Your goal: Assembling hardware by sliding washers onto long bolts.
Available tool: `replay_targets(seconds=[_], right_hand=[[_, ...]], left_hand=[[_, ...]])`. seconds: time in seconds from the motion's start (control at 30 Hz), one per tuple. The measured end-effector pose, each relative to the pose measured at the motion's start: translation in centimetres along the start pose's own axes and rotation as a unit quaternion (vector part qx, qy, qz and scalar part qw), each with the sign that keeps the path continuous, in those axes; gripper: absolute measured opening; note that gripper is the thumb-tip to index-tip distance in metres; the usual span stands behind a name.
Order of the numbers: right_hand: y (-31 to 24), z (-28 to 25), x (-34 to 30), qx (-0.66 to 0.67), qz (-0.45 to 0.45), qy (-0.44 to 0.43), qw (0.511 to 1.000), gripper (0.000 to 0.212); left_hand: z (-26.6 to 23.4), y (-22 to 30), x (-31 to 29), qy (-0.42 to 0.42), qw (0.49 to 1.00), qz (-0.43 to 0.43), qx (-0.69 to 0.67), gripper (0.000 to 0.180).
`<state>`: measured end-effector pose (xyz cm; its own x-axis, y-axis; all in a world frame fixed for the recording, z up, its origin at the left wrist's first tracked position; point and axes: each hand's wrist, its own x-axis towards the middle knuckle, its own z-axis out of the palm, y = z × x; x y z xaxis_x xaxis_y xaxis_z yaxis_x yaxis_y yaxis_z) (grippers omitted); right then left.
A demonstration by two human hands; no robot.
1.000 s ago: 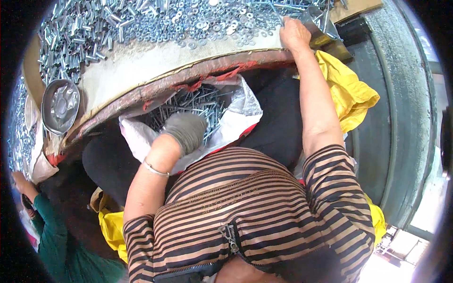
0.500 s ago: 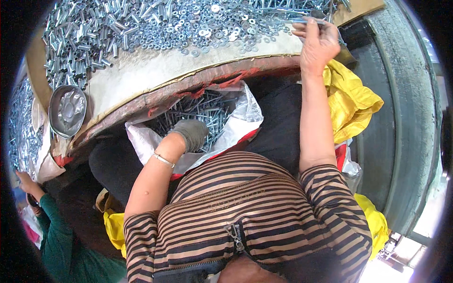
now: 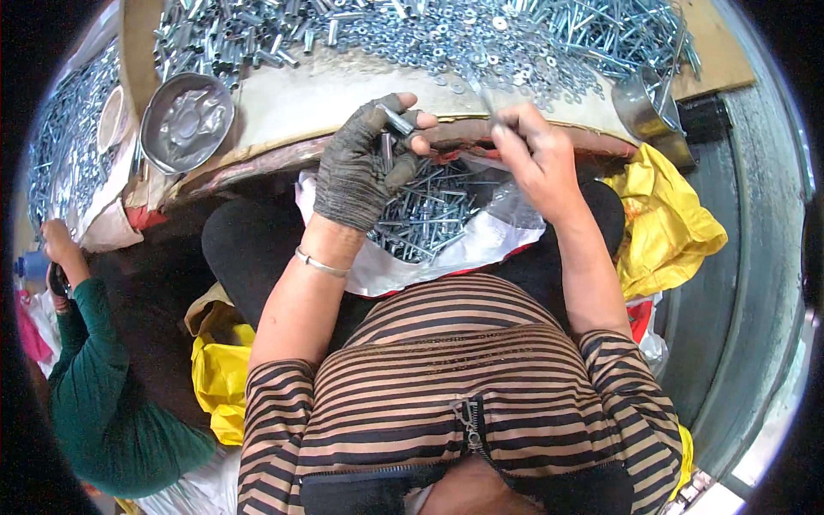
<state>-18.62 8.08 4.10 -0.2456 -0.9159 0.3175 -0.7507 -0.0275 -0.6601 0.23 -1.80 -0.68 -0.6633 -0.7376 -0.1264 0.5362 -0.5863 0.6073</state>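
Note:
My left hand (image 3: 365,167), in a grey fingerless glove, is raised over the sack with its fingers curled round short metal sleeves. One metal sleeve (image 3: 396,120) lies between thumb and fingertips, another in the palm. My bare right hand (image 3: 538,159) pinches a thin metal rod (image 3: 482,91), blurred, pointing toward the washers (image 3: 506,56) on the table. Below both hands, a white sack (image 3: 399,273) lies open in my lap, holding many long bolts or assembled fasteners (image 3: 429,215).
Metal sleeves (image 3: 249,39) pile at the table's far left, long thin bolts (image 3: 618,34) at the far right. A metal bowl (image 3: 186,123) sits left, a metal cup (image 3: 644,107) right. Yellow sacking (image 3: 665,227) hangs beside my right arm. A co-worker's green sleeve (image 3: 99,343) shows at left.
My left hand has come up out of the sack, now with metal sleeves in it. My right hand has moved left and nearer from the bolts with a thin rod.

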Motion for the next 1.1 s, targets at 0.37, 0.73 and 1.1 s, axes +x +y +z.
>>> replay_targets(seconds=[0.37, 0.73, 1.1], right_hand=[[-3.3, -0.3, -1.4, 0.103, -0.011, -0.165, 0.981, 0.008], [-3.6, 5.3, 3.3, -0.083, -0.240, 0.200, 0.946, 0.040], [-1.1, 3.9, 2.7, 0.221, -0.091, 0.099, 0.966, 0.025]], left_hand=[[-1.0, 0.2, -0.1, -0.058, 0.988, -0.054, -0.130, 0.025], [0.8, 0.0, -0.1, 0.037, 0.988, -0.075, 0.127, 0.018], [2.2, -1.4, -0.7, -0.073, 0.977, -0.146, 0.135, 0.022]])
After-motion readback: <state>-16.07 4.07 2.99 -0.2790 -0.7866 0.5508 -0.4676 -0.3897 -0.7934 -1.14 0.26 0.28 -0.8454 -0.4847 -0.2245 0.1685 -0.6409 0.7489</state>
